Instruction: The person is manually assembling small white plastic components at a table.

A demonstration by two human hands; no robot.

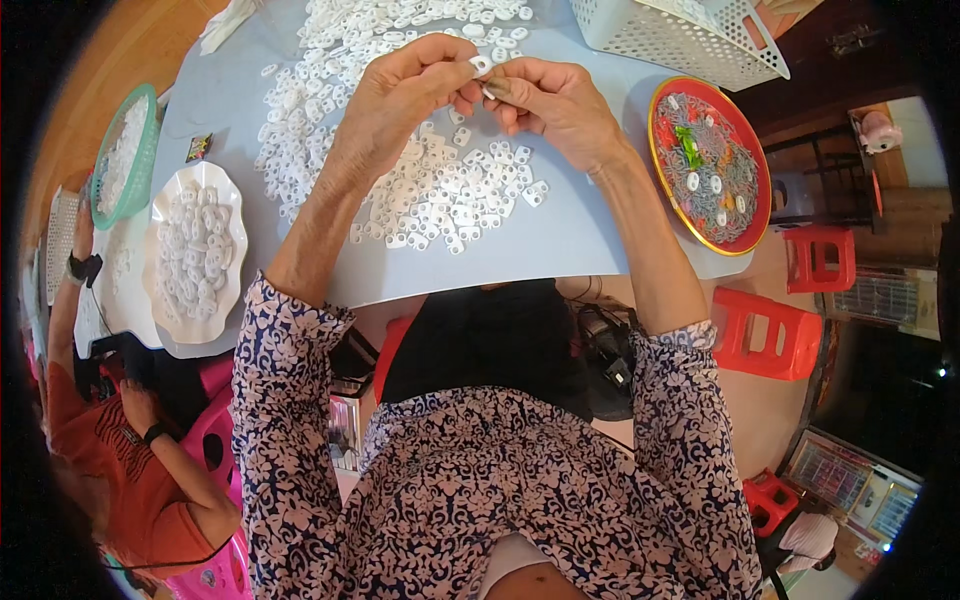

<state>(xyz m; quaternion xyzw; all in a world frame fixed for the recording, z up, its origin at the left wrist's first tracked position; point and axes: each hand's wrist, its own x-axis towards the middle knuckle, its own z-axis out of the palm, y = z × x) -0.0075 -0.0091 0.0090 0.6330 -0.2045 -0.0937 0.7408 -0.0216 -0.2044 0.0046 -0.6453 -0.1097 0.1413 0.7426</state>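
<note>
Over the pale blue table (565,235), my left hand (415,90) is closed in a pinch on a small white plastic piece (480,65) with a hole in it. My right hand (560,105) meets it there, thumb and fingers pressed together. A bit of white shows at the right fingertips, but what they grip is mostly covered. Beneath and between my forearms spreads a loose pile of similar white pieces (440,190). More white pieces (400,15) are heaped beyond my hands.
At right sits a round red tray (766,190) of small grey parts, with a green wrapper (687,148). A white perforated basket (690,50) stands behind it. Left are a scalloped white plate (190,340) of oval pieces, a green basket (148,150) and a co-worker's arm (190,480). Red stools (765,335) stand right.
</note>
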